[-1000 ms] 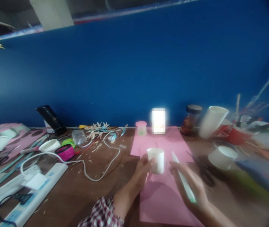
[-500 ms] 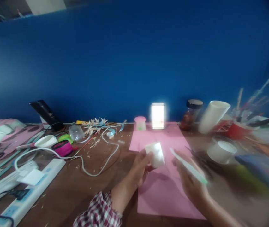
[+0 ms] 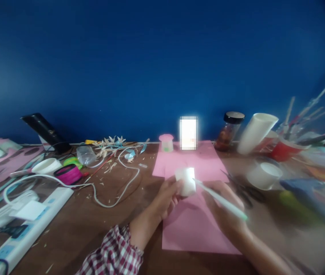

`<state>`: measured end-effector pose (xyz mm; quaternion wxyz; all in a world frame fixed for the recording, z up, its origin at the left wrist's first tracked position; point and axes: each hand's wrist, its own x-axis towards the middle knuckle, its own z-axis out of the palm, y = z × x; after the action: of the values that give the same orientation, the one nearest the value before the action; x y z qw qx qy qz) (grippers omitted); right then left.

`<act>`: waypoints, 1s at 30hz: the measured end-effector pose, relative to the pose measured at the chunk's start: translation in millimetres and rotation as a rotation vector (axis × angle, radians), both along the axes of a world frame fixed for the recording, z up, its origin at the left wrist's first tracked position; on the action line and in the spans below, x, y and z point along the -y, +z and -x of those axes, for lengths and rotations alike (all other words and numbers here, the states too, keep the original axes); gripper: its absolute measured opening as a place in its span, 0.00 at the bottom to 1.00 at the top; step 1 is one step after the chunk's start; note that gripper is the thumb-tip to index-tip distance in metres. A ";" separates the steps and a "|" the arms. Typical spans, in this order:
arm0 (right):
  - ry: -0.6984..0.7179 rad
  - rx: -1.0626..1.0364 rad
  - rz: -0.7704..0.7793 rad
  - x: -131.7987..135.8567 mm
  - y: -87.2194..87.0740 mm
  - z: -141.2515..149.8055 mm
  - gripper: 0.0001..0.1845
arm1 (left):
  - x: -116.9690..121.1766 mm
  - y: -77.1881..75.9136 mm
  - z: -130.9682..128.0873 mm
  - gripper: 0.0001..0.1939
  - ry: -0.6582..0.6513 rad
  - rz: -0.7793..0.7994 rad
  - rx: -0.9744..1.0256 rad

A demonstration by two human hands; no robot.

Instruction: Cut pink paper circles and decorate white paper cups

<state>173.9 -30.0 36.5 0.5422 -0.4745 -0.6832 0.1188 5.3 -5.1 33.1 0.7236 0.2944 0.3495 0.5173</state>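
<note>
My left hand (image 3: 169, 196) is closed around a small white cup-like piece (image 3: 187, 182), its fingers on the left side. My right hand (image 3: 228, 210) grips a slim white pen-like tool (image 3: 222, 200) with a pale green end. The tool slants across the hand, its narrow tip at the right edge of the white piece; blur hides whether they touch. Both hands are above the pink paper sheets (image 3: 188, 233). Behind them stands a small clear cup with a pink top (image 3: 166, 143), beside a bright, pixelated screen (image 3: 188, 133).
To the left lie a power strip (image 3: 33, 236) with a white cable, a magenta tape roll (image 3: 68, 174) and a clear plastic cup (image 3: 86, 156). Scissors (image 3: 245, 191), a white cup (image 3: 265, 175), a black-lidded jar (image 3: 231, 130) and a tall white cup (image 3: 256, 133) are on the right.
The tool's tip has come from a gap to the right of the white piece up to its edge. The whole view has shifted slightly, with the table now higher and further left.
</note>
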 end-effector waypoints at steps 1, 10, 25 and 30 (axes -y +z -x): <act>-0.001 0.007 0.012 0.0 -0.3 0.7 0.03 | 1.3 1.5 0.3 0.20 -0.006 -0.002 -0.012; 0.186 -0.058 0.091 6.3 6.8 3.2 0.05 | 4.9 6.9 -1.7 0.19 0.046 -0.007 0.011; 0.159 0.028 0.123 3.5 1.6 1.9 0.05 | 0.2 -0.5 -3.9 0.12 0.000 -0.060 0.044; 0.175 -0.026 0.209 4.4 -1.1 0.1 0.05 | 0.9 0.1 -3.5 0.14 0.002 -0.062 0.044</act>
<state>173.8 -34.3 35.4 0.4861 -0.4655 -0.6988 0.2424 8.8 -6.1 33.1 0.7212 0.3049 0.3177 0.5347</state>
